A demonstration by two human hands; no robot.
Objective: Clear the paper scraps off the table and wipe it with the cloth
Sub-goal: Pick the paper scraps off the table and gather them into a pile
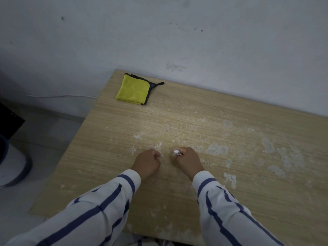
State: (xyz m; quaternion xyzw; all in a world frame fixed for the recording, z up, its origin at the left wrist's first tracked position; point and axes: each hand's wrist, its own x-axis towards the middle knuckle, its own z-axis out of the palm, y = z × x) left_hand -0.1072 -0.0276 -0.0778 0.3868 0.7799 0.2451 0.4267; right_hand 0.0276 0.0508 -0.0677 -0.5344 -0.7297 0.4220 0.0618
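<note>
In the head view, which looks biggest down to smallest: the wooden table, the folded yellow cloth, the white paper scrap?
1. Light wooden table
2. Folded yellow cloth
3. White paper scrap, partly hidden in the right hand, yet clearly smallest

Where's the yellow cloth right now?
In the head view, the yellow cloth lies folded on the table, at its far left corner, close to the wall and well ahead of the left hand.
</note>
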